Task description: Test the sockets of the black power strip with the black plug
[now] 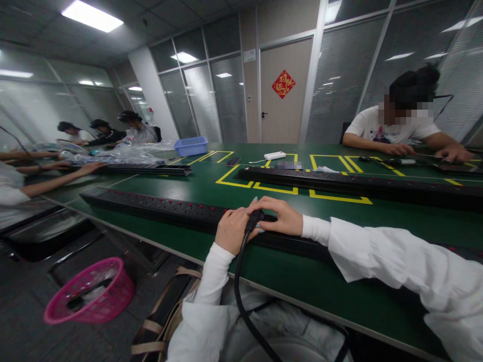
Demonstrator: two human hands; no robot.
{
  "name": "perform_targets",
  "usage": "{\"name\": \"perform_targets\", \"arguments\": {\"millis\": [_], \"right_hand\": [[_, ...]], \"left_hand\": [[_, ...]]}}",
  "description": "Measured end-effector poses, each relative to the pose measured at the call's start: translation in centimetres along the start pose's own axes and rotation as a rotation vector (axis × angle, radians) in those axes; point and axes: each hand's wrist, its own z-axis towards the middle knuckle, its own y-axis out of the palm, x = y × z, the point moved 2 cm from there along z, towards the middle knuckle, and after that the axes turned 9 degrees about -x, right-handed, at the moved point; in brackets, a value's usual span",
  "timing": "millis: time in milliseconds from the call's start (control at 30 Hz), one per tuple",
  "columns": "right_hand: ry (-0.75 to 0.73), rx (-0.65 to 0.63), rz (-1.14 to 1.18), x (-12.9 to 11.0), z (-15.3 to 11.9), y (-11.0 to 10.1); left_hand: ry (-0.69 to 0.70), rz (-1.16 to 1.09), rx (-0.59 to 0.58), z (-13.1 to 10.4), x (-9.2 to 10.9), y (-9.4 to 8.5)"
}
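Note:
A long black power strip with a row of sockets and red switches lies along the near side of the green table. Over its middle, my right hand pinches a black plug with thumb and fingers. My left hand is beside the plug, fingers curled over the strip and against the plug's left side; whether it also grips the plug is unclear. From the plug a thick black cord hangs over the table edge towards my lap.
Another black strip lies farther back, near a white box and yellow tape. A blue basket and plastic bags are back left. A pink basket stands on the floor. People sit left and across the table.

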Motion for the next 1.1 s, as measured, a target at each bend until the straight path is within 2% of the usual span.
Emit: {"name": "perform_targets", "arguments": {"millis": [333, 500, 700, 900, 1100], "right_hand": [[-0.005, -0.004, -0.021, -0.1, 0.1, -0.1], [0.019, -0.015, -0.054, -0.2, -0.4, -0.7], [0.068, -0.018, -0.061, 0.7, -1.4, -1.9], [0.169, -0.01, -0.058, 1.3, -1.8, -1.8], [0.209, -0.091, -0.017, 1.1, -1.5, -2.1]], "left_hand": [[0.031, -0.025, -0.052, 0.1, -0.2, -0.8], [0.057, -0.039, -0.071, 0.8, 0.6, -1.6], [-0.004, -0.058, -0.087, 1.8, 2.0, -0.7], [-0.017, -0.091, -0.079, 1.7, 2.5, -0.6], [-0.015, -0.111, -0.091, 1.6, 2.7, -0.7]]}}
